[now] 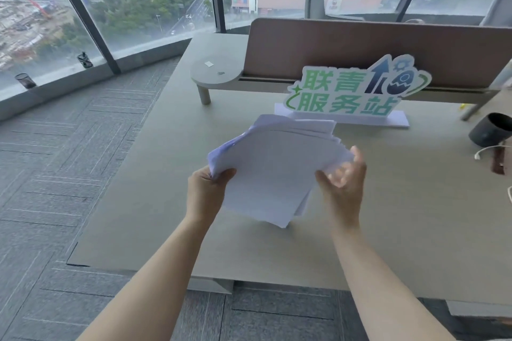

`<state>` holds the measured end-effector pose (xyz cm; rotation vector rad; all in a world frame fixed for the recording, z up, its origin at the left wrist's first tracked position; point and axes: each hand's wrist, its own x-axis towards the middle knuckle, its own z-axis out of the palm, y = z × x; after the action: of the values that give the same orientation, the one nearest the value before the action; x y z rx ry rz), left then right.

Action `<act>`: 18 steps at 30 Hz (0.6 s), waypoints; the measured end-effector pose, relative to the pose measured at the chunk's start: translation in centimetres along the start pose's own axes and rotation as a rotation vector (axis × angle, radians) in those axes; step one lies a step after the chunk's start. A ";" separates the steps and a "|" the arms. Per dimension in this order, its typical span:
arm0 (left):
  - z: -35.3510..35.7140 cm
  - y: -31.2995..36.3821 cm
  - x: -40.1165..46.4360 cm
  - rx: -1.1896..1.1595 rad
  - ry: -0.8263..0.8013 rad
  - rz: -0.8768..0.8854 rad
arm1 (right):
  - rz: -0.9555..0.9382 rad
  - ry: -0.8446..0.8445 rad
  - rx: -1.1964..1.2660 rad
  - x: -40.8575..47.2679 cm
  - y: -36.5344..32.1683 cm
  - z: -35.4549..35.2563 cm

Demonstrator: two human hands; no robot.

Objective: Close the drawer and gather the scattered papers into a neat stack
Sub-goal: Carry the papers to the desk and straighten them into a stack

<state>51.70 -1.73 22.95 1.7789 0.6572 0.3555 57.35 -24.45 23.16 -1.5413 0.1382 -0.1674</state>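
Observation:
A bundle of white papers [273, 169] is lifted off the grey desk [155, 174], tilted, with its sheets fanned unevenly at the far and right edges. My left hand [206, 192] pinches the bundle's near-left corner. My right hand [345, 178] is at the right edge, blurred, fingers spread and curled against the sheets. No drawer is in view.
A green-lettered standing sign [352, 94] stands just behind the papers, before a brown divider panel [360, 47]. A dark cup [490, 130] and a white cable [490, 151] lie at the right. A round side shelf [216, 72] sits at the desk's far left. Windows and carpet lie left.

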 end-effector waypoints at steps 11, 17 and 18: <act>-1.8 6.9 2.2 0.815 -0.054 0.691 | -0.532 -0.255 -0.607 3.5 -5.1 0.6; -1.1 6.1 2.1 0.903 -0.103 0.711 | -0.206 -0.381 -0.348 2.6 -2.3 -0.2; -1.3 5.6 2.2 0.902 -0.100 0.702 | -0.170 -0.381 -0.304 2.5 -1.9 -0.4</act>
<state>54.18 -0.49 28.48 2.8660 0.0619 0.4712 59.64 -25.37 25.05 -1.8590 -0.2817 0.0182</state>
